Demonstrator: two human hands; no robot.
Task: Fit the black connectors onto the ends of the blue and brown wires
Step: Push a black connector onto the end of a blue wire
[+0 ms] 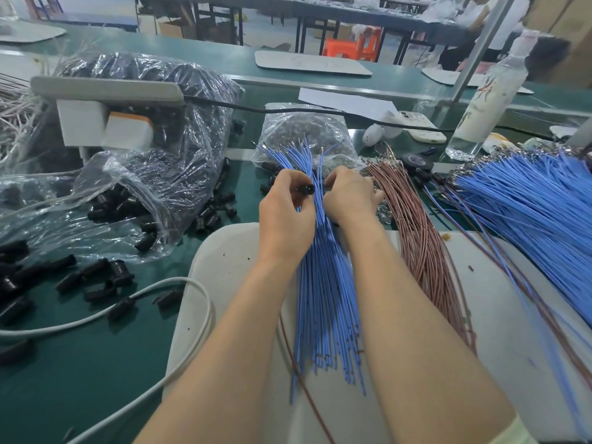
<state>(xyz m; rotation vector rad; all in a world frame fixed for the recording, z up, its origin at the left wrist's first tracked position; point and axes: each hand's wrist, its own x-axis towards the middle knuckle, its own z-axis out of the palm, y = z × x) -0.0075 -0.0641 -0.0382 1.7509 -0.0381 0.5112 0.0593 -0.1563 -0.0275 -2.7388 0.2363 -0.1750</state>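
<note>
Pinching a black connector (306, 189) between thumb and fingers (290, 180), the left hand (285, 216) hovers over the blue wires (323, 299), which lie on a white board (224, 267) at the front edge of the green surface (96, 363). The right hand (350, 197) curls its fingers just beside the connector; what they clamp I cannot tell. Brown wires (419, 251) lie just right of the blue wires. Loose connectors (96, 277) are scattered toward the left edge.
</note>
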